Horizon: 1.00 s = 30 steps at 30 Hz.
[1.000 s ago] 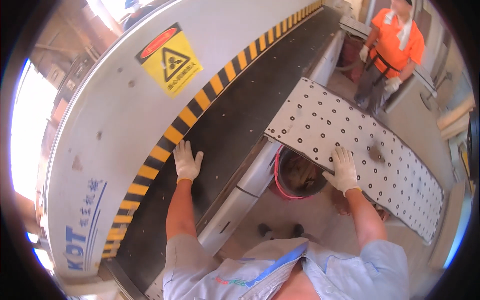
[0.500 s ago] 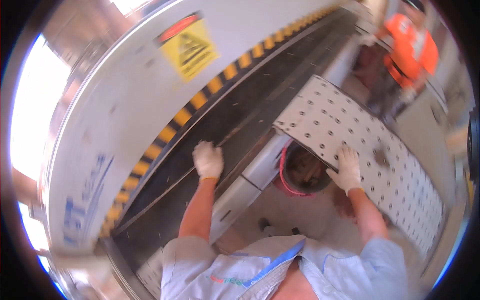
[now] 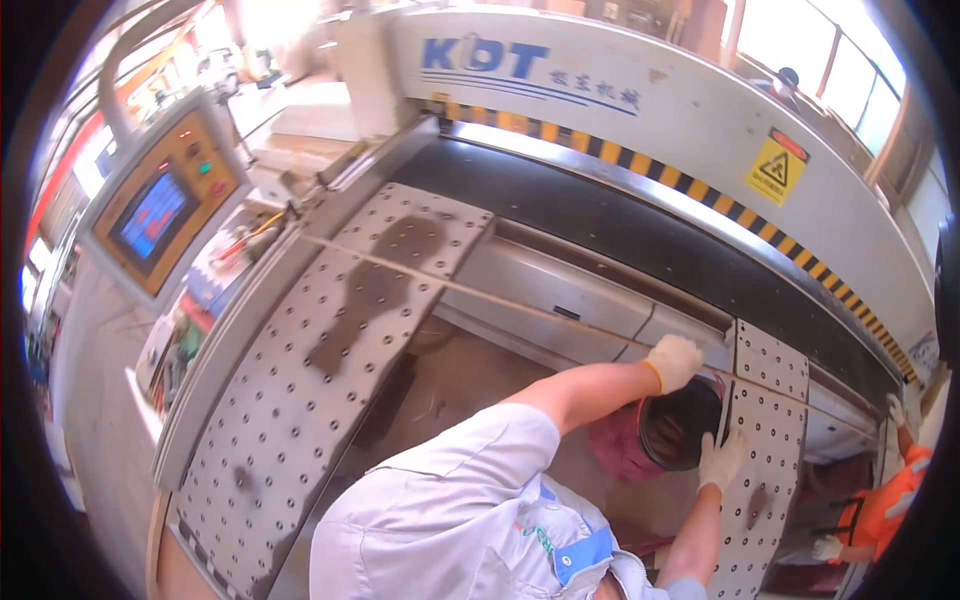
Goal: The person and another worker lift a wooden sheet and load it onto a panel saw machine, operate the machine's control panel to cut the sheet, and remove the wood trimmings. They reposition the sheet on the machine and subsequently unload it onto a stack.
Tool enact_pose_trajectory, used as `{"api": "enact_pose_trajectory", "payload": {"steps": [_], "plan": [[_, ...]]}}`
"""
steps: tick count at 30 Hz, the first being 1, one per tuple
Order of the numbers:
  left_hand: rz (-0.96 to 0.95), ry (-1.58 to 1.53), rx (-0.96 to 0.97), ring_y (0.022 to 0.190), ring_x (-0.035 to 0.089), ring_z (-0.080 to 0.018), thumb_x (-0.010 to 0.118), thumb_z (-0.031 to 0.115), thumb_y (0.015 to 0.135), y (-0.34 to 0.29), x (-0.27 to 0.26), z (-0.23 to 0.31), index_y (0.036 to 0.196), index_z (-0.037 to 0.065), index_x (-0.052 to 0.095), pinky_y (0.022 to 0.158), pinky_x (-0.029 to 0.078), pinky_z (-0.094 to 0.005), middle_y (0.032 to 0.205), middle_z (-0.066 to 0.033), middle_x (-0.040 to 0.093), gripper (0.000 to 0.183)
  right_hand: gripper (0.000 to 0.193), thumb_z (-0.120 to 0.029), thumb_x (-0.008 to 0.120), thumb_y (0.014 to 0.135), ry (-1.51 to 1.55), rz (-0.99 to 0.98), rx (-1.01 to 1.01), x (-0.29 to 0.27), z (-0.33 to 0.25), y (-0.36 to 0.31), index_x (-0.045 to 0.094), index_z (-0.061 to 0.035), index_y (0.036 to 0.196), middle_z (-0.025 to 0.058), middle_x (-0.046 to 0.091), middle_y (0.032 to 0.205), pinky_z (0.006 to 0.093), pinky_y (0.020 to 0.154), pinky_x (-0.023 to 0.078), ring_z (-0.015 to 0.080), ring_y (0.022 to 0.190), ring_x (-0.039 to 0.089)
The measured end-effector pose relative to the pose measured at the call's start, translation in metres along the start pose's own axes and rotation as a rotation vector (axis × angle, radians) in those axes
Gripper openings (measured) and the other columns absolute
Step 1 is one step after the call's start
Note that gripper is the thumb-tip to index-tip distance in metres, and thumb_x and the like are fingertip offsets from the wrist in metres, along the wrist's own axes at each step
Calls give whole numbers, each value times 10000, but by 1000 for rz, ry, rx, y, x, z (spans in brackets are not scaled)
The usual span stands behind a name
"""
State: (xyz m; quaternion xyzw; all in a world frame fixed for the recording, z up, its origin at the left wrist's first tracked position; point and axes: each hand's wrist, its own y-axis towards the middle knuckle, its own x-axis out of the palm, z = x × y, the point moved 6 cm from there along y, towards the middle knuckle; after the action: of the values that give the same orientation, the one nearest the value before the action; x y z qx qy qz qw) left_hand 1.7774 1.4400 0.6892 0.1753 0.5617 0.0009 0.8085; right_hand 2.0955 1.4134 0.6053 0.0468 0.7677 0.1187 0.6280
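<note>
A long thin strip runs from the left perforated table across the gap and over the right perforated table. My left hand, in a pale work glove, is closed around it near the right table. Also gloved, my right hand rests with its fingers stretched out on the near part of the right table's left edge. Below and between my hands stands a pink bucket with a dark inside and brownish pieces in it.
Behind runs a large machine's grey beam with yellow-black edging above a dark bed. A control panel with a lit screen stands left. A co-worker in an orange top is at the far right.
The view has swung left, bringing the control panel and left table into sight. My left hand has come back from over the dark bed with the strip; my right stays on the right table.
</note>
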Motion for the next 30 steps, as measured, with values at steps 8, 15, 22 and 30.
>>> {"api": "enact_pose_trajectory", "payload": {"steps": [8,15,22,30], "plan": [[-19,83,-28,825,838,-391,704,156,980,-218,-128,38,899,150,844,668,675,-537,936,-171,838,162,861,-581,831,970,-152,87,-168,-32,-19,-186,648,-18,1595,282,587,1679,593,1371,333,477,1588,507],[161,623,-33,966,751,-372,655,-2,890,-618,-240,-166,1215,96,793,824,619,-503,1026,-147,760,366,817,-549,782,1008,222,-92,128,-16,-10,-411,631,12,1581,294,539,1719,568,1366,341,475,1626,456],[431,1045,-570,1276,698,-351,674,50,1029,-1054,-495,-167,1479,32,682,1115,558,-471,1356,-192,733,450,848,-591,736,1031,165,-528,290,-12,-15,-691,618,1,1626,265,566,1717,510,1351,386,438,1616,494],[682,834,-848,1551,581,-358,694,109,1102,-1206,-426,-81,1677,-28,545,1331,448,-466,1634,-250,625,609,888,-650,733,1016,67,-993,155,-73,-87,-794,639,-20,1634,240,621,1686,455,1332,424,418,1586,556]]}}
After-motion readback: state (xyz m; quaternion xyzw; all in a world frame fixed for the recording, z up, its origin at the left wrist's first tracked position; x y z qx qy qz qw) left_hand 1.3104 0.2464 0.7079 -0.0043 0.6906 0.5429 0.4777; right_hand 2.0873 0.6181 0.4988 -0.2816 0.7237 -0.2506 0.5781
